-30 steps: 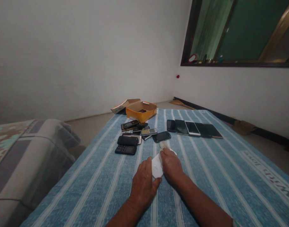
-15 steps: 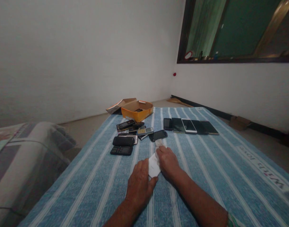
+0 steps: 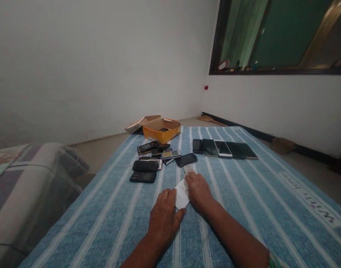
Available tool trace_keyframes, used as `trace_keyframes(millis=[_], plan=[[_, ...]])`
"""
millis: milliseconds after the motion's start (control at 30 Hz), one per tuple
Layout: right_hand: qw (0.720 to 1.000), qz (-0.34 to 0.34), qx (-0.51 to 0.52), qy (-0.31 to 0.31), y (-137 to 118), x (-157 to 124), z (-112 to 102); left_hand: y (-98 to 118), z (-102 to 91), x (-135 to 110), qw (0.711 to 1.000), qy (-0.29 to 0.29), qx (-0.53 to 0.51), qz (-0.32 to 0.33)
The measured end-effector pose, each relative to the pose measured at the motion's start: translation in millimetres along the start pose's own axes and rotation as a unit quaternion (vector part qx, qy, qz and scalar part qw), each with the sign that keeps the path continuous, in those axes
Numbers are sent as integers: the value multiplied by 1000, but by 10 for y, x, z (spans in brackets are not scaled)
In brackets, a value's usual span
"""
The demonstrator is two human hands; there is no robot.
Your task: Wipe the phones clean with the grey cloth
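Observation:
Both my hands rest on a blue striped bedsheet (image 3: 243,193) around a small white cloth (image 3: 181,195). My left hand (image 3: 163,216) lies palm down, its thumb pressing the cloth's near edge. My right hand (image 3: 198,191) covers the cloth's right side with curled fingers gripping it. Whether anything lies under the cloth is hidden. Just beyond the hands lies a dark phone (image 3: 186,159).
A cluster of several old keypad phones (image 3: 149,163) lies to the left front. A row of several smartphones (image 3: 223,148) lies to the right. An open orange box (image 3: 161,130) stands at the far edge. A folded blanket (image 3: 33,193) sits at left.
Between the first two frames the view shifted, moving everything slightly left and up. My hands stay on the white cloth with barely any movement.

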State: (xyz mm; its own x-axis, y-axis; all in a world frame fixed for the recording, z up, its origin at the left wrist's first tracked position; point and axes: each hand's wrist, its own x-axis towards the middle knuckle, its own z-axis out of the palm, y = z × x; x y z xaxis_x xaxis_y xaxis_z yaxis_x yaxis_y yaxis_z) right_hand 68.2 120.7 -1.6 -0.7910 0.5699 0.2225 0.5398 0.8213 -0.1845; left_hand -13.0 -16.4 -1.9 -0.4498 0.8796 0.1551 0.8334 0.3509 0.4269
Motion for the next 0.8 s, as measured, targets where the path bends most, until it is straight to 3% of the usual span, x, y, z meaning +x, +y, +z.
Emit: trace_keyframes(millis=[800], plan=[[1000,4,-2,17,22,2,39,-14,9,1,1000,11,-1,9]])
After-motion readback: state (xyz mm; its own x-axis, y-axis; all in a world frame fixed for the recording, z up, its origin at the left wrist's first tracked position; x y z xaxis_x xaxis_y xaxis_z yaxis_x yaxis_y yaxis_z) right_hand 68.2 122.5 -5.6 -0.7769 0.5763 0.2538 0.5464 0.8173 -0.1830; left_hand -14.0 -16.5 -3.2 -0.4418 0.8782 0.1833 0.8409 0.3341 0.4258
